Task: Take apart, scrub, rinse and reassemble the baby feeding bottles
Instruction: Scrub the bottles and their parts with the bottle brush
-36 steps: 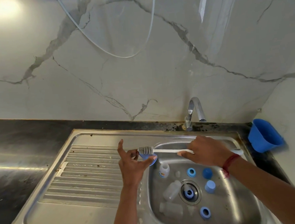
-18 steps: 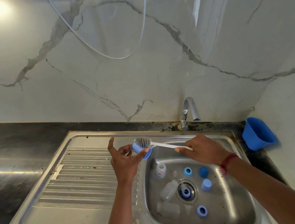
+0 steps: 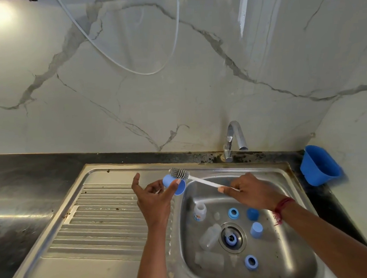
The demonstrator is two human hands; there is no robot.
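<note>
The left hand (image 3: 153, 200) is raised over the seam between draining board and basin, forearm coming straight up from the lower edge of view. It pinches a blue cap (image 3: 174, 185) between thumb and curled fingers, while one outer finger stands straight up, clear of the cap. The cap lies on its side with its open mouth turned right and down. The right hand (image 3: 251, 191) reaches in from the right over the basin, its wrist wearing a red thread (image 3: 283, 207), and its fingers are closed round the white handle of the brush (image 3: 203, 182). The brush slants up and left, and its grey bristle head rests against the far side of the cap, outside the mouth. Below the hands, in the sink (image 3: 296, 197), a small bottle (image 3: 199, 211) stands upright near the left wall, and two clear bottles (image 3: 210, 236) lie on their sides by the drain. Blue rings (image 3: 233, 213) and two more caps (image 3: 256, 230) are scattered across the floor of the basin, one ring sitting in the drain. The tap (image 3: 234, 139) rises behind the basin, and a blue tub (image 3: 318, 164) sits on the dark desk (image 3: 22, 183) at the right.
</note>
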